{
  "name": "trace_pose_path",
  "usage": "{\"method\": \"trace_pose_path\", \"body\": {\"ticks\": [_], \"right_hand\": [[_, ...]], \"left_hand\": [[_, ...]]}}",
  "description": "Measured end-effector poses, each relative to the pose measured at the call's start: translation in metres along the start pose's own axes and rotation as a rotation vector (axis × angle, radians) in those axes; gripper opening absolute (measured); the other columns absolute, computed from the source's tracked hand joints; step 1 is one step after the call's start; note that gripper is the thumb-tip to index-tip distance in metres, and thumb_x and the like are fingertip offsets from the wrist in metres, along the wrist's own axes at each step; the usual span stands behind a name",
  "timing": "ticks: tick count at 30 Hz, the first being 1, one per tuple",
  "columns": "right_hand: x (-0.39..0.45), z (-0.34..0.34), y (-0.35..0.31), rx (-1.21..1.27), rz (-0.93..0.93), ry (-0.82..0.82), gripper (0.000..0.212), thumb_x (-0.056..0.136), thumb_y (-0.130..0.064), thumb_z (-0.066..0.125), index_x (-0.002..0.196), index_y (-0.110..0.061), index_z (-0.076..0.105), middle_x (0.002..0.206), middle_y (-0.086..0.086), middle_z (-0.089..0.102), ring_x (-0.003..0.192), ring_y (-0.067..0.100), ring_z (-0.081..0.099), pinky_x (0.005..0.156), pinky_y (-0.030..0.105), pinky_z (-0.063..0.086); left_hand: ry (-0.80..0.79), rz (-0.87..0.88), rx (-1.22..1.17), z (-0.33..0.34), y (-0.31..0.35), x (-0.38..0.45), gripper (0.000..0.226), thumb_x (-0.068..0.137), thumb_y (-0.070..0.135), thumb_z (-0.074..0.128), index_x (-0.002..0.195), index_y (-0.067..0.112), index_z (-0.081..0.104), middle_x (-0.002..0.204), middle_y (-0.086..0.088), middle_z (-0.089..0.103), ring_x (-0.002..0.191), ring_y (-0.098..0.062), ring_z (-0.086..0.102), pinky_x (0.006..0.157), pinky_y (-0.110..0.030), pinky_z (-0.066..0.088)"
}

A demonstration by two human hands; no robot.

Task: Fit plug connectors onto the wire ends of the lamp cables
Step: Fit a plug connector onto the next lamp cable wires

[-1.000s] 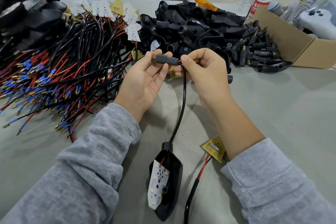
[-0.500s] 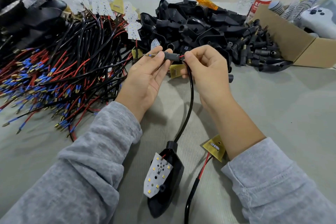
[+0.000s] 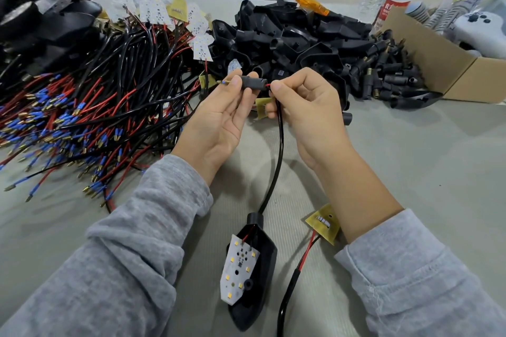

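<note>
I have one view only, from the camera on the person's head, tilted forward and down over the counter (image 3: 410, 161). It sits close: both grey sleeves fill the bottom corners, and the left hand (image 3: 219, 120) and right hand (image 3: 309, 109) meet near the middle of my picture, just above the lamp housing (image 3: 254, 276), which lies low and centre. The wide lens bends the edges. Left of the housing I see the wire heap (image 3: 82, 107); beyond it, the black parts pile (image 3: 295, 41); far to its upper right, the cardboard box (image 3: 438, 63). With no second view, nothing is shared.
</note>
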State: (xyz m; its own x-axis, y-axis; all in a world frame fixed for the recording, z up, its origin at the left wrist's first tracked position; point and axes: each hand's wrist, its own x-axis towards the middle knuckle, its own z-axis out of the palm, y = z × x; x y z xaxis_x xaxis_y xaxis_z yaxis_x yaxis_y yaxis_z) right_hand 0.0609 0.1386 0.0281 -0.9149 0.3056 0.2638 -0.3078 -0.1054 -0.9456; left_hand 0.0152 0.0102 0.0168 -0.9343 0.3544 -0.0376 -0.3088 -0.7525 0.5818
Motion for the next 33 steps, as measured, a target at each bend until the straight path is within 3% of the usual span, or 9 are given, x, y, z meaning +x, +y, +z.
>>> {"method": "trace_pose_path", "body": {"ticks": [5,8,14,19,23,27,33], "right_hand": [[-0.0007,0.0001,-0.0008,-0.035,-0.022,0.008,0.023,0.091,0.004,0.062,0.073,-0.005,0.053,0.071,0.012,0.058,0.058,0.015,0.059,0.057,0.026,0.050],[-0.0003,-0.0003,-0.0013,-0.081,-0.035,0.011,0.023,0.091,0.004,0.062,0.072,-0.008,0.054,0.064,0.007,0.058,0.056,0.014,0.057,0.056,0.026,0.050],[-0.0008,0.0003,-0.0025,-0.230,-0.019,0.047,0.016,0.092,-0.004,0.060,0.077,-0.010,0.058,0.052,-0.007,0.058,0.051,0.006,0.054,0.053,0.020,0.047],[-0.0012,0.0012,-0.0039,-0.291,-0.029,0.066,0.015,0.094,-0.007,0.058,0.078,-0.009,0.057,0.049,-0.010,0.053,0.044,0.000,0.047,0.048,0.014,0.039],[-0.0018,0.0016,-0.0045,-0.333,-0.057,0.066,0.015,0.093,-0.009,0.061,0.079,-0.012,0.059,0.056,-0.005,0.058,0.047,0.003,0.047,0.051,0.017,0.040],[-0.0009,-0.0016,-0.0048,-0.267,-0.035,0.119,0.012,0.093,-0.010,0.061,0.081,-0.013,0.060,0.062,0.006,0.057,0.048,0.010,0.045,0.048,0.021,0.036],[0.0006,-0.0008,-0.0026,-0.291,-0.034,0.117,0.012,0.092,-0.007,0.061,0.081,-0.012,0.063,0.062,0.005,0.058,0.049,0.005,0.050,0.049,0.017,0.041]], "left_hand": [[-0.002,-0.010,0.022,-0.0008,0.0001,-0.0009,0.011,0.094,0.010,0.057,0.101,0.007,0.065,0.096,-0.007,0.074,0.094,-0.015,0.071,0.069,-0.014,0.054],[-0.001,0.031,0.106,-0.0002,-0.0018,-0.0010,0.010,0.094,0.017,0.059,0.093,0.008,0.063,0.085,-0.002,0.073,0.083,-0.008,0.071,0.069,-0.014,0.054],[0.124,0.029,0.276,0.0032,-0.0032,0.0011,0.024,0.090,0.030,0.066,0.098,0.010,0.056,0.071,0.000,0.069,0.057,-0.004,0.062,0.054,-0.012,0.050],[0.156,0.035,0.298,0.0063,-0.0040,0.0019,0.019,0.092,0.025,0.065,0.083,0.012,0.055,0.063,0.001,0.063,0.046,-0.002,0.053,0.043,-0.009,0.042],[0.081,0.042,0.179,0.0061,-0.0025,-0.0026,0.009,0.092,0.013,0.064,0.084,0.010,0.061,0.071,0.002,0.068,0.058,-0.002,0.062,0.056,-0.011,0.050],[-0.007,0.057,0.219,0.0069,-0.0040,-0.0053,0.011,0.093,0.000,0.057,0.091,0.008,0.064,0.076,0.004,0.071,0.073,-0.003,0.068,0.069,-0.012,0.053],[0.009,0.074,0.193,0.0065,-0.0051,-0.0039,0.012,0.094,0.002,0.056,0.090,0.009,0.065,0.076,0.004,0.070,0.073,-0.004,0.068,0.067,-0.011,0.052]]}}
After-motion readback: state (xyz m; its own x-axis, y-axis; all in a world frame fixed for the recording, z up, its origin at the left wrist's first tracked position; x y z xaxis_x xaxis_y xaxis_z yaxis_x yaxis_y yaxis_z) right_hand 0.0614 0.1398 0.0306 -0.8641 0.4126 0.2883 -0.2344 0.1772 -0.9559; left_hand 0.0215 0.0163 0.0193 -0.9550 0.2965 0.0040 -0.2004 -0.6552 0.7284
